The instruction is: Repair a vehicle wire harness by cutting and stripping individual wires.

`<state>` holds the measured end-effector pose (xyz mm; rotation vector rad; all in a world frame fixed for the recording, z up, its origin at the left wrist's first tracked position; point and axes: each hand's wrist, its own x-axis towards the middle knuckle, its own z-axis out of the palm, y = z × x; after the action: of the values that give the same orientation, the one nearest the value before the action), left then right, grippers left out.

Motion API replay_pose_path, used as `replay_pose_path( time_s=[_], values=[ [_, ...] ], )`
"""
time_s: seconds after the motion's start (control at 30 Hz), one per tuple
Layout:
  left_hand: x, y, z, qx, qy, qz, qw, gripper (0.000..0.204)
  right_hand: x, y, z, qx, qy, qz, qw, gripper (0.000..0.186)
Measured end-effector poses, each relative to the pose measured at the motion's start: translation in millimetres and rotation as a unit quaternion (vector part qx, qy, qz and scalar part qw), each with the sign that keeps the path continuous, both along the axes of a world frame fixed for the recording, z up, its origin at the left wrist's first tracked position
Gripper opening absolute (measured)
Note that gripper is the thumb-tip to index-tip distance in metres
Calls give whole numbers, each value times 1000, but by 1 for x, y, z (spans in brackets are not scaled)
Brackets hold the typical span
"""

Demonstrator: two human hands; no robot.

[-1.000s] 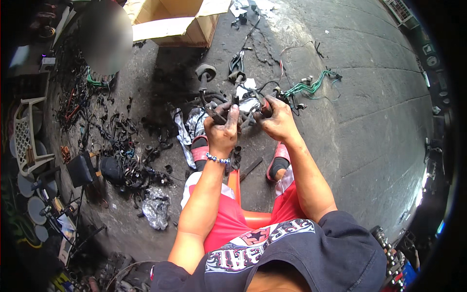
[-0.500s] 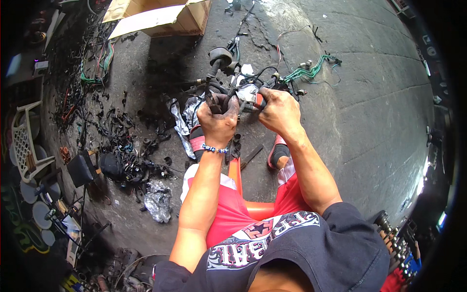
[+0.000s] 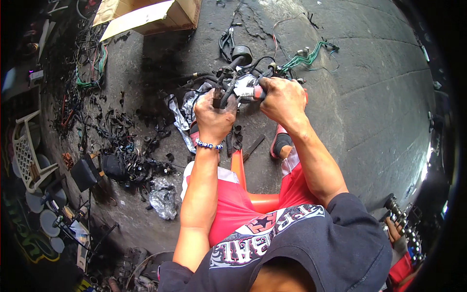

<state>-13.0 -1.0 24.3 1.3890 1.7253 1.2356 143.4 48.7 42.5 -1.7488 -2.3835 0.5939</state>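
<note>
While I look down through the head view from a distance, the harness [image 3: 221,78] lies in a dark tangle just to the far side of both hands. My left hand [image 3: 214,114] is the nearer one to it: its fingers curl closed around one black cable [image 3: 227,99] of the bundle, though I cannot tell how hard they press. That cable's long axis runs from the thumb toward the far side, and a thicker stem leans a little right beyond it, to the round black grommet [image 3: 242,51]. My right hand [image 3: 283,100] is a fist, its fingers wrapped around a red tool [image 3: 257,92] that pokes out on the left, toward the harness. So the relation I judge most important is a crossing one: the tool lies roughly left to right, the cable near to far, with the tool's visible end to the right of the cable. Whether that end touches any strand I cannot tell, since the fist hides much of the tool. White rag [image 3: 243,83] shows among the tangle between the hands, green wires [image 3: 309,59] spread to the far right, and the box [image 3: 182,17] sits well apart, far left.
</note>
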Motion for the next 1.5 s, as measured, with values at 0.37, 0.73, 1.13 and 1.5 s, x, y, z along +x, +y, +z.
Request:
replay_pose_path(
  time_s=[0.37,0.73,1.13,1.5],
  values=[
    [-12,-6,0,-54,55,-65,995,11,2,20,-10,-130,-25,-62,989,19],
    [-20,-4,3,-122,-183,31,975,16,-5,9,-29,-42,251,9,967,18],
    [-2,-3,0,-27,-179,-4,983,7,-13,10,-19,-368,543,-73,751,9],
    [1,-8,-14,-1,-154,3,988,4,-18,-1,-30,-371,637,-146,659,15]
  ],
)
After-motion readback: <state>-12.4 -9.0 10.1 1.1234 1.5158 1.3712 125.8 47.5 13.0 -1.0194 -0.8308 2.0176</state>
